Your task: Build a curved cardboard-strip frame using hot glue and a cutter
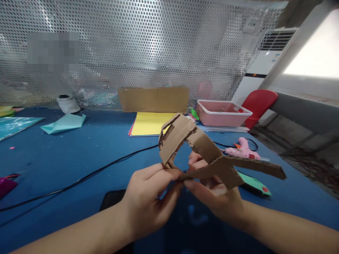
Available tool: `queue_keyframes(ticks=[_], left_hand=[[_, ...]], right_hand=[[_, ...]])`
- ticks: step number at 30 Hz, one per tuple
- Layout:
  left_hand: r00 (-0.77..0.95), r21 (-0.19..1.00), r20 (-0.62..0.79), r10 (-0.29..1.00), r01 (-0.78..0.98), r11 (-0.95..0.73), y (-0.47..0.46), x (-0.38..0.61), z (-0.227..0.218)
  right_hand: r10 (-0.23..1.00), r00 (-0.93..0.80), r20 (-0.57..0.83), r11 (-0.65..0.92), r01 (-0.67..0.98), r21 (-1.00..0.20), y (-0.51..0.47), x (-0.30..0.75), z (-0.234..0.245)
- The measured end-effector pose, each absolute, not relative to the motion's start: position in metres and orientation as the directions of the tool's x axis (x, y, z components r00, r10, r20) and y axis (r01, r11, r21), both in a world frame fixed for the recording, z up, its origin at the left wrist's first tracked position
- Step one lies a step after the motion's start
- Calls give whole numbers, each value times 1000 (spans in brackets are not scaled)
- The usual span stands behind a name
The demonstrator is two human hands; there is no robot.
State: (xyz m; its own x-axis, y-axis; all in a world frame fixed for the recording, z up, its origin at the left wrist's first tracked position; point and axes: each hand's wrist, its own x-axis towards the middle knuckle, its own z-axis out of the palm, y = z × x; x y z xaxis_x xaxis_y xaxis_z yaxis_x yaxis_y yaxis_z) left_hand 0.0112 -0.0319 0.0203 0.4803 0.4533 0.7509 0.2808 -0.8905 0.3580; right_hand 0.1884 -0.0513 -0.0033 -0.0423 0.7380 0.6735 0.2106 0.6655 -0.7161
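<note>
A brown cardboard piece [203, 143], built from bent and joined strips around an open gap, is held up above the blue table. My left hand [150, 197] pinches its lower edge near the middle. Close beside it, my right hand [217, 192] grips the same edge, with thumb below and fingers partly hidden behind the cardboard. The fingertips of both hands almost meet. One strip sticks out to the right past my right hand. Behind that hand, a green-handled cutter [255, 184] lies on the table, and a pink glue gun [243, 150] rests farther back.
A black cable [106, 165] crosses the blue table [66, 151]. Yellow paper [150, 123] and a flat cardboard strip [153, 99] are at the back. A pink basket [221, 114] stands back right. A dark phone-like object [112, 199] lies partly under my left forearm.
</note>
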Motion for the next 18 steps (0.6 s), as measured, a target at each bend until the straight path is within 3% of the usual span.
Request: queue_keyframes(ticks=[6, 18], left_hand=[[470, 410, 712, 521, 324, -852, -35, 13, 21], [475, 446, 664, 577, 368, -816, -34, 13, 18]], right_hand=[[771, -35, 636, 637, 57, -769, -51, 187, -7], [776, -21, 630, 629, 94, -772, -53, 186, -9]])
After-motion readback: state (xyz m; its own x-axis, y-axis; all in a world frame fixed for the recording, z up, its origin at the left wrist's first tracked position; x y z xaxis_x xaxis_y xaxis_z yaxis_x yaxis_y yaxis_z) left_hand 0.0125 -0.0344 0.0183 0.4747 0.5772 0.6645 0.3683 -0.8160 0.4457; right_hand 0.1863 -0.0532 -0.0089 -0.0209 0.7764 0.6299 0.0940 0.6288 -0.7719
